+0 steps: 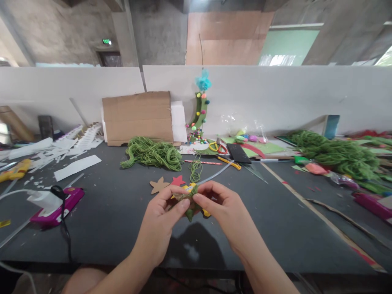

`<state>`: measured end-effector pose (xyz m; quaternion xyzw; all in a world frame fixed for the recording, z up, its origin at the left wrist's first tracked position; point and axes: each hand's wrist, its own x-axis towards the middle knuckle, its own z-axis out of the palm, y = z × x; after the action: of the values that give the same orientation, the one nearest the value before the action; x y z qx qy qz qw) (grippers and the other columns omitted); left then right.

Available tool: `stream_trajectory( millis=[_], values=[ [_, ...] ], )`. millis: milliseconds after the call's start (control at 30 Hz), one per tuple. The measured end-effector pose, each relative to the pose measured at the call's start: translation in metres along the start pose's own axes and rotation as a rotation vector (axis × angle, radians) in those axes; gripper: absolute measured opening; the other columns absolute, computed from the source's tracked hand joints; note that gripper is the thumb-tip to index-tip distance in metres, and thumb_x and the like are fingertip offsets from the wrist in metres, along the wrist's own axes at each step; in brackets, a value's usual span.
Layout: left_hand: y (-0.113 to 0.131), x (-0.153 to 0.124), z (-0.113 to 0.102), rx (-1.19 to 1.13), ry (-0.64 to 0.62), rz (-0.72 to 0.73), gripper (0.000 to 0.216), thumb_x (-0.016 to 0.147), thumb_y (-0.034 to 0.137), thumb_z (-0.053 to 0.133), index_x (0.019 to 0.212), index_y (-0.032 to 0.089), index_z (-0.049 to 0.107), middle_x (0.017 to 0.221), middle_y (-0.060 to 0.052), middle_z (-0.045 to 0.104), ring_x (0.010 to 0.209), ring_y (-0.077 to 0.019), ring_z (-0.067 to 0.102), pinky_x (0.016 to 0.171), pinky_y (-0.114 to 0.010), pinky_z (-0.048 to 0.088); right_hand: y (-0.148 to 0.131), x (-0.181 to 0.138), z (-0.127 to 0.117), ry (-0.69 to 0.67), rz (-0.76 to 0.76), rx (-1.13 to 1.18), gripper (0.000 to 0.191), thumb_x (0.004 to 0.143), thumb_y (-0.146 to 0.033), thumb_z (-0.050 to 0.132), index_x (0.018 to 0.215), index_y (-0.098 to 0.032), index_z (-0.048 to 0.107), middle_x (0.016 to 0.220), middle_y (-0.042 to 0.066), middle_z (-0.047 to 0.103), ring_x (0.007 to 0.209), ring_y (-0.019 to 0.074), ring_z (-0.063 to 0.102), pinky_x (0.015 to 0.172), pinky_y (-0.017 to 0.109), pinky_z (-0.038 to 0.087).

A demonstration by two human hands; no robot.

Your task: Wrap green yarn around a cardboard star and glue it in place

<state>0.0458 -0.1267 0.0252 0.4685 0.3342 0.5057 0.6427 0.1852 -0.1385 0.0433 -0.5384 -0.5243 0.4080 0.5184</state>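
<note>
Between the fingertips of both hands is a small pointed piece covered in green yarn (190, 214), with a brownish patch showing near its left side. My left hand (161, 218) pinches its left edge between thumb and fingers. From the right, my right hand (225, 208) pinches its upper part the same way. Right behind lies a yellow glue gun (207, 213), mostly hidden by the hands, with a clear glue stick (216, 171) pointing to the back right. A brown cardboard star (159, 185) and a red star (178, 180) lie just beyond my left hand.
A green yarn bundle (153, 154) and a loose strand (195, 169) lie behind the hands. Scissors (218, 147), a yellow cutter (229, 163) and a dark phone (238, 153) are at the back. A magenta power strip (58, 208) with cables sits left.
</note>
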Motion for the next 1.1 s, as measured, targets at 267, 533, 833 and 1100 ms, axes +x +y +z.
stream_trajectory(
  millis=[267, 533, 833, 1100],
  values=[
    [0.02, 0.006, -0.012, -0.031, -0.064, -0.114, 0.014, 0.073, 0.026, 0.062, 0.078, 0.017, 0.072, 0.072, -0.004, 0.066, 0.073, -0.0172, 0.057, 0.069, -0.025, 0.043, 0.0, 0.003, -0.006, -0.127, 0.038, 0.192, 0.016, 0.071, -0.028, 0.063, 0.062, -0.017, 0.056, 0.058, -0.006, 0.047, 0.055, 0.0088, 0.04, 0.053, 0.022, 0.031],
    [0.023, 0.011, -0.013, 0.255, -0.009, -0.045, 0.008, 0.066, 0.021, 0.068, 0.06, 0.016, 0.066, 0.06, 0.002, 0.057, 0.06, -0.0117, 0.049, 0.059, -0.021, 0.037, -0.001, 0.002, -0.004, -0.129, -0.116, -0.204, 0.014, 0.074, -0.023, 0.059, 0.061, -0.018, 0.055, 0.065, -0.003, 0.05, 0.061, 0.0122, 0.046, 0.057, 0.025, 0.036],
    [0.024, 0.006, -0.015, 0.238, 0.139, 0.239, 0.013, 0.079, 0.026, 0.058, 0.071, 0.018, 0.064, 0.075, -0.002, 0.062, 0.072, -0.0161, 0.056, 0.069, -0.023, 0.043, 0.002, -0.007, -0.007, 0.227, -0.922, -0.651, 0.009, 0.078, -0.009, 0.057, 0.077, -0.018, 0.059, 0.073, 0.003, 0.059, 0.067, 0.0154, 0.052, 0.061, 0.029, 0.044],
    [0.027, -0.003, -0.025, 0.108, -0.135, -0.058, 0.017, 0.079, 0.03, 0.058, 0.068, 0.017, 0.062, 0.061, -0.001, 0.058, 0.057, -0.0145, 0.054, 0.057, -0.024, 0.044, 0.006, -0.035, -0.001, 0.137, -1.391, -1.038, 0.028, 0.082, 0.002, 0.047, 0.076, -0.018, 0.066, 0.064, 0.0, 0.069, 0.056, 0.0122, 0.058, 0.056, 0.028, 0.048]
  ],
)
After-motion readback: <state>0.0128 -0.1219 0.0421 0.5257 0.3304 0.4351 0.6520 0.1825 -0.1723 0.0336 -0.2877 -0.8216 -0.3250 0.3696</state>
